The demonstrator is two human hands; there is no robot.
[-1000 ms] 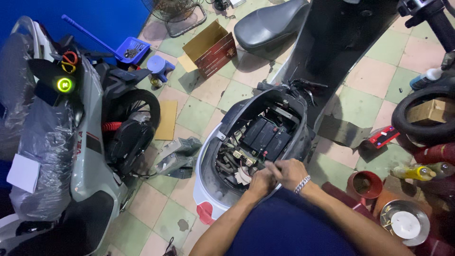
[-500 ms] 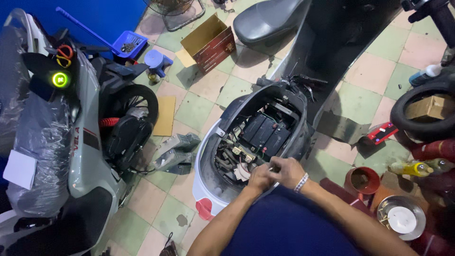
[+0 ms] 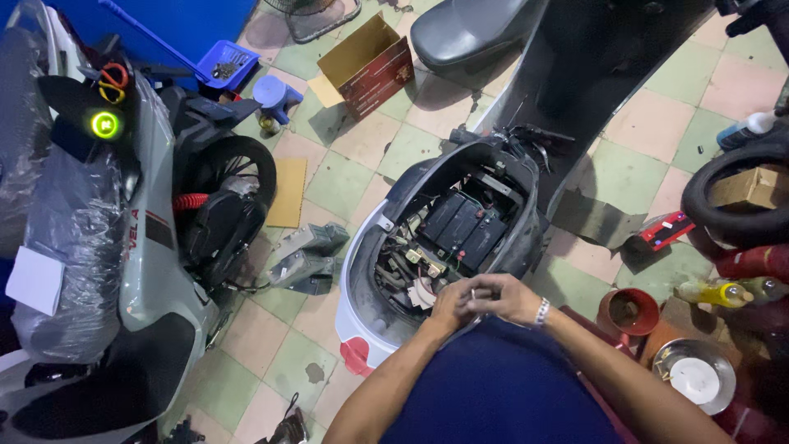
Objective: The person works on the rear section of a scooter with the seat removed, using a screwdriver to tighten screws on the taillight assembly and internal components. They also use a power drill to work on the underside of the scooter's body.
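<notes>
A scooter's open under-seat bay [image 3: 448, 234] lies before me, with black batteries [image 3: 464, 226] and tangled wires inside. The raised seat [image 3: 468, 29] stands at the far end. My left hand [image 3: 448, 306] and my right hand [image 3: 501, 298] meet at the bay's near rim, fingers pinched together around a small part that I cannot make out. A bead bracelet circles my right wrist. White connectors [image 3: 423, 292] sit just left of my left hand.
A grey scooter wrapped in plastic [image 3: 90, 238] stands at the left. A cardboard box [image 3: 370, 62], blue stool [image 3: 275, 94] and blue tray [image 3: 226, 62] lie beyond. Grey panels [image 3: 308, 259] rest on the tiles. A tyre [image 3: 735, 201], red cup [image 3: 629, 312] and metal bowl [image 3: 694, 378] crowd the right.
Both hands stay joined at the bay's near rim, shifting only slightly. The view has tilted a little.
</notes>
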